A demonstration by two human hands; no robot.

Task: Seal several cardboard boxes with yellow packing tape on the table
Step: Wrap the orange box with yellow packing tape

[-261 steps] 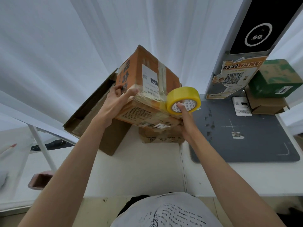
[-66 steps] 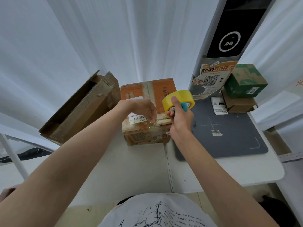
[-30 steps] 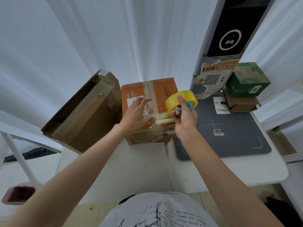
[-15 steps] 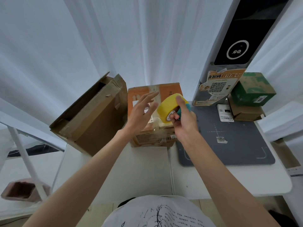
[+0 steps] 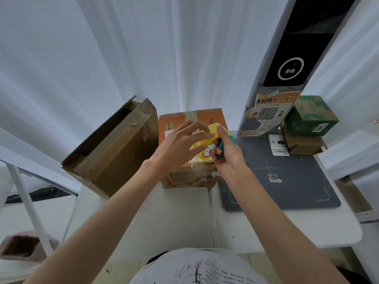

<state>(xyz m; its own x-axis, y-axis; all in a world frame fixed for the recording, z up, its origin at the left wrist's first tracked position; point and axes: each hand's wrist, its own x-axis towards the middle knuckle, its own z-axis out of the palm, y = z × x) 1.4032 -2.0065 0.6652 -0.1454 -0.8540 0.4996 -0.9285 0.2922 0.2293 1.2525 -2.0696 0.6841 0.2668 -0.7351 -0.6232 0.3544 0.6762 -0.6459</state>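
White desk [image 5: 164, 220], far edge: orange cardboard box [image 5: 213, 117]. Right hand [image 5: 227, 154] gripping round yellow tape roll [image 5: 202, 149] above it. Left hand [image 5: 180, 144] touching roll, fingers spread.

I see a grey mat [image 5: 291, 185] on the white surface [image 5: 287, 230], a QR poster [image 5: 268, 113] on the pillar [image 5: 270, 64].

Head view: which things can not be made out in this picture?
- Orange box: the top seam is mostly hidden by both hands.
- Yellow tape roll: its free end is covered by the left hand.
- Teal tool: mostly hidden in the right hand.
- Label print: too small.
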